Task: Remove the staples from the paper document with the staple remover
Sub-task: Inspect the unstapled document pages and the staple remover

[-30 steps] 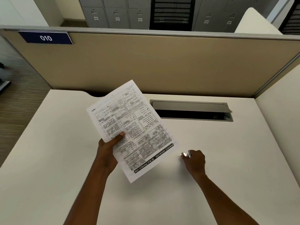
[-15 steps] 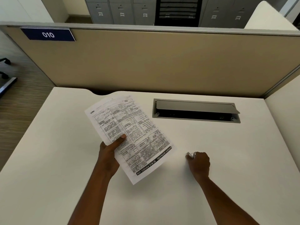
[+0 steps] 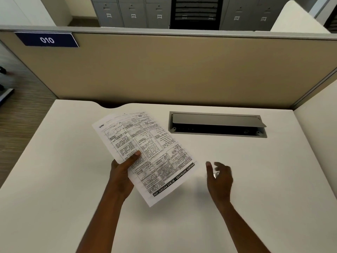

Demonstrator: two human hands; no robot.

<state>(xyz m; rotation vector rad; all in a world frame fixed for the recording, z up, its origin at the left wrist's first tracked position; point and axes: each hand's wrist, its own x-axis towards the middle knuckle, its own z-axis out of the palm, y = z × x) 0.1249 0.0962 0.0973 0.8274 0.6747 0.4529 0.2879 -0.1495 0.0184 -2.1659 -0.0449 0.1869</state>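
1. The left hand [image 3: 121, 175] held the stapled paper document [image 3: 145, 154] above the white desk [image 3: 54, 179], near the middle of the desk and a little toward its left edge.
2. Its thumb [image 3: 134, 156] pressed on the printed face close to the document's left edge, with the other fingers hidden underneath.
3. The document was tilted, its near corner pointing toward the desk's front edge and its far end reaching toward the back edge.
4. The print read upside down from the camera, with a black title band [image 3: 174, 179] running along the lower right edge.
5. At the far end the top sheet seemed to lift slightly from the sheet beneath; no staple could be made out there.
6. The right hand [image 3: 219, 178] hovered just right of the document, apart from it, with its fingers loosely spread and blurred.
7. A small shiny metal thing [image 3: 216, 174] showed between the right fingers; it was too blurred to tell whether it was the staple remover, or how firmly it was held.
8. A grey cable tray [image 3: 218, 125] with its lid propped open was set into the desk near the back edge, right of the document.
9. A tan partition [image 3: 182, 70] rose behind the desk, carrying a blue label [image 3: 47, 40] marked 010 at its upper left.
10. Grey lockers [image 3: 133, 13] stood beyond the partition.
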